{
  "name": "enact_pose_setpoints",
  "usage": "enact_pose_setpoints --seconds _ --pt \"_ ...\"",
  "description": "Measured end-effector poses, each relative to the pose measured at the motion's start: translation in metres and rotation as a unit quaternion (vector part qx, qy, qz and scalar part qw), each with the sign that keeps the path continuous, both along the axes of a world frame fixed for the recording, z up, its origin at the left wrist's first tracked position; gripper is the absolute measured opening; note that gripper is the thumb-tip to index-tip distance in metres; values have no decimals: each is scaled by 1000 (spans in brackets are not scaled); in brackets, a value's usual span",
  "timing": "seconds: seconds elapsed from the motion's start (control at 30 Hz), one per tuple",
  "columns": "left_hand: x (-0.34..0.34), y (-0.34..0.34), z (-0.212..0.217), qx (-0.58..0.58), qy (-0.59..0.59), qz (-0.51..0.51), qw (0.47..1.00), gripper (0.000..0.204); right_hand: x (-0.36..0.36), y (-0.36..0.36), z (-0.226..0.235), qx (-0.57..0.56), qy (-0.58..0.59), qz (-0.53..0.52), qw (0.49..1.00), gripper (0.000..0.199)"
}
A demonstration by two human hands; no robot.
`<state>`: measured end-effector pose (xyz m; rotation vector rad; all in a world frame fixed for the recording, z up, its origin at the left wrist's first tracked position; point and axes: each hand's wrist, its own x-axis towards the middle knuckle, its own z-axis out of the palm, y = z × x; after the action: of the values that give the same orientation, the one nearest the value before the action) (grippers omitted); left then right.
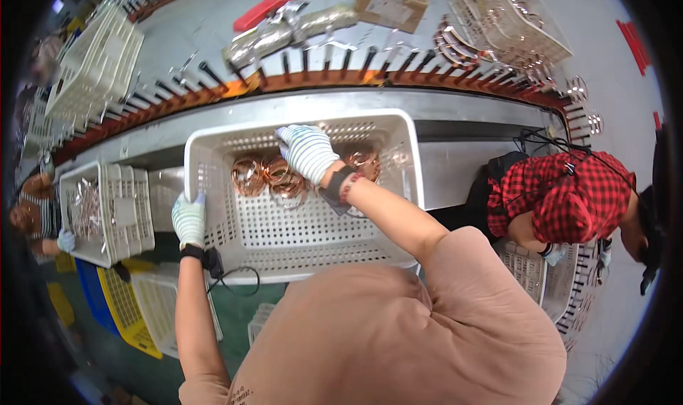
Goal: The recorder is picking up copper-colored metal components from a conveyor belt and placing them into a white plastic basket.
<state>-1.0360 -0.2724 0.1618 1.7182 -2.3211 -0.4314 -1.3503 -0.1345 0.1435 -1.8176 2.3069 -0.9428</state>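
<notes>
A large white perforated plastic basket (306, 263) stands in front of me. Several shiny copper coils (288, 181) lie inside it, toward its far wall. My left hand (189, 221), in a striped work glove, is closed on the basket's left rim. My right hand (310, 152), gloved the same way, reaches across the coils to the far rim. Its fingers curl at that rim, with the tips partly hidden. Another copper coil (364, 164) shows to the right of that hand, partly covered by my wrist and forearm.
Beyond the basket runs a metal ledge (484, 112) and an orange-brown rail with upright black pegs (368, 62). A cardboard box (391, 3) and a foil-wrapped bundle (292, 33) lie farther back. At right, a person in a red checked top (555, 198) bends close by. Another basket (128, 213) stands left.
</notes>
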Motion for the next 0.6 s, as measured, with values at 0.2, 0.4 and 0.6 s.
enact_pose_setpoints --seconds 0.2,0.4,0.6 --pt "5 4 -6 2 29 16 999 37 -102 92 79 -134 -515 -118 839 46" --pt "15 -5 -17 -24 -90 -109 990 32 -226 120 88 -253 -781 55 568 89" --pt "6 -5 -1 32 -16 6 999 45 -244 76 112 -245 -810 4 533 59"
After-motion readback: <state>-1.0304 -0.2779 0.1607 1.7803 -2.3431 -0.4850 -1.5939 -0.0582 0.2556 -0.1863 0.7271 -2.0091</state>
